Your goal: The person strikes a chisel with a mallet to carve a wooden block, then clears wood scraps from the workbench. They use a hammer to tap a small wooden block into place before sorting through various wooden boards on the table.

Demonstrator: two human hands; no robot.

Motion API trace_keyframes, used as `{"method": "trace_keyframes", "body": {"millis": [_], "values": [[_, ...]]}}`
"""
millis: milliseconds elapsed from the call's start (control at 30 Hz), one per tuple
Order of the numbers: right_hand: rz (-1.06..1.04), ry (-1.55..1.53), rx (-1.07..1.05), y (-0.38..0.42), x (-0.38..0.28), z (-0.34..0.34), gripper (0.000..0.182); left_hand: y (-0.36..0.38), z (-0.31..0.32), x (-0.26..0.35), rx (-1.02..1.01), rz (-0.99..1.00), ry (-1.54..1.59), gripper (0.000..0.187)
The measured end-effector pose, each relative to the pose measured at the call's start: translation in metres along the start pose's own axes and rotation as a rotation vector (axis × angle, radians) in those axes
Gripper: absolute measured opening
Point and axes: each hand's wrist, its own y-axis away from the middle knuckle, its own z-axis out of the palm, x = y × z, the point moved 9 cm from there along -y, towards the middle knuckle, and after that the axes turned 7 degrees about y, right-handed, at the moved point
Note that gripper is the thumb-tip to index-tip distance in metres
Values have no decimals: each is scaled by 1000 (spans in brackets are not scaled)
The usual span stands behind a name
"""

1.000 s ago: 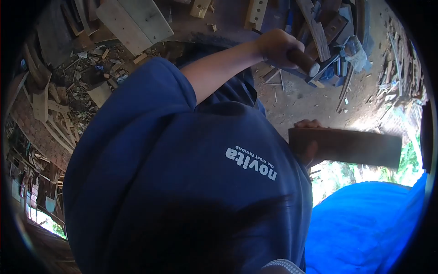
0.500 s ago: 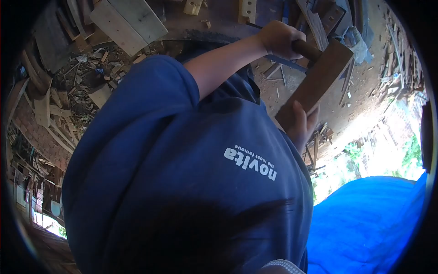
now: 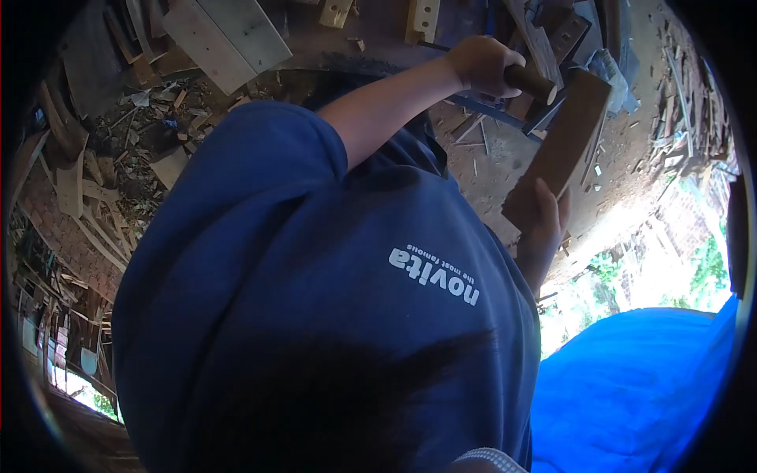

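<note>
My left hand (image 3: 485,67) is closed around a chisel (image 3: 532,83), its round wooden handle sticking out to the right. A thin dark blade shows on the other side of the fist, close to a pale wooden piece with holes (image 3: 423,20). My right hand (image 3: 546,211) grips the near end of a thick brown wooden block (image 3: 561,146). The block slants up and to the right, its far end a small gap away from the handle's end. Some of the right fingers are hidden behind the block.
Another pale piece with holes (image 3: 335,12) lies at the top. Pale boards (image 3: 229,43) rest at the upper left, above scattered wood scraps (image 3: 150,130). A clear plastic bag (image 3: 619,83) is at the upper right. Blue sheeting (image 3: 631,386) fills the lower right.
The wooden block has moved right, away from the chisel handle, with my right hand on it. Earlier, the block and handle met or overlapped. My left hand has barely moved.
</note>
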Motion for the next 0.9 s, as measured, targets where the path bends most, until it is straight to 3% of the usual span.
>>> {"method": "trace_keyframes", "body": {"millis": [67,233,300,333,400,433,600,667,700,733,800,900], "values": [[-108,-16,102,-2,-7,-13,33,-2,-3,-2,-10,-49,24,24],[-167,-168,132,5,-8,-21,35,2,6,-5,-136,-82,32,23],[-352,-452,48,19,-23,-7,43,4,7,-5,-179,-91,50,22],[-351,-451,50,20,-14,-2,43,4,6,-5,-186,-90,59,21],[-48,-271,384,20,32,-13,46,4,5,-4,-189,-85,72,20],[-8,24,-1,14,14,8,48,4,4,-5,-194,-89,49,21],[-94,-189,61,29,-3,6,38,7,-6,-3,-149,-50,74,21],[-293,-451,154,32,-20,5,39,7,-17,2,-67,-11,138,20],[-113,-476,-68,21,-6,25,43,7,-17,2,-67,-6,143,20],[28,-300,248,24,22,9,43,8,-18,0,-72,-9,135,20],[-118,126,-26,23,-4,32,44,11,-19,-1,-75,-11,125,20],[-39,57,-24,22,-2,14,45,15,-21,-2,-101,-3,53,21]]}}
